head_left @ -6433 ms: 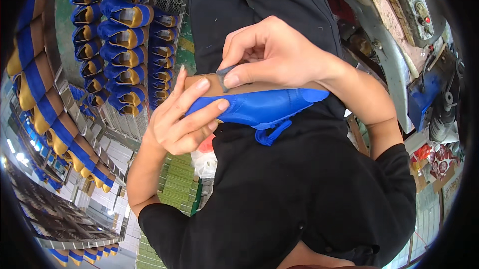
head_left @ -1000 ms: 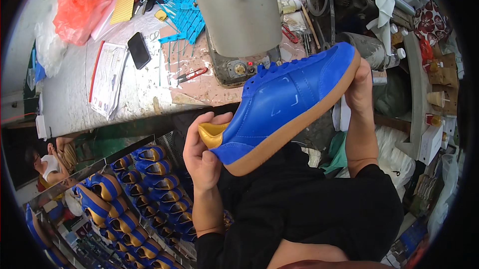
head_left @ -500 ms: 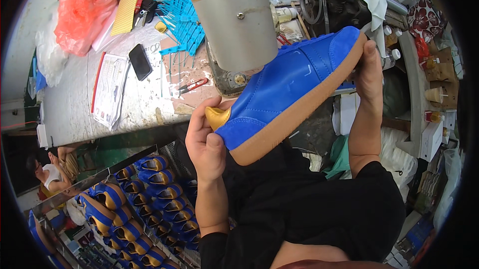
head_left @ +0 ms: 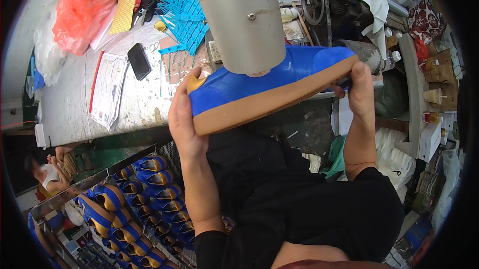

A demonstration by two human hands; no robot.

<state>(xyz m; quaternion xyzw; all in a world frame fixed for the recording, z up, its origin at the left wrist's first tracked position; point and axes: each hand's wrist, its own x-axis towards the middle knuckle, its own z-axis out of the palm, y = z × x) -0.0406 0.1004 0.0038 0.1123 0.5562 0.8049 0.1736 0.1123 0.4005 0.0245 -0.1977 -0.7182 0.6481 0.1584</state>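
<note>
Two hands held one blue shoe (head_left: pixel 272 83) just below the grey machine head (head_left: pixel 239 19), whose lower end hid part of the upper; whether the two touched could not be told from this view. The left hand (head_left: pixel 186 128), to the lower left of the machine head, was closed around the heel, with fingers by the gold collar (head_left: pixel 195 84) and the thumb along the near side. The right hand (head_left: pixel 361 89), to the right of the machine head, gripped the toe end, its thumb by the edge of the brown sole (head_left: pixel 269 102); what its other fingers did underneath was mostly hidden. Held level with this two-ended grip, the shoe seemed best steadied by even pressure from both hands, so that neither heel nor toe swung toward the metal. Fingers were better kept on the sole and heel, clear of the machine head's lower end, and the suede was worth guarding from scuffs. Slow turning at the wrists would have suited the stiff sole. Well left of the machine head lay a phone (head_left: pixel 139 61) and papers (head_left: pixel 108 89), safely apart from the shoe.
</note>
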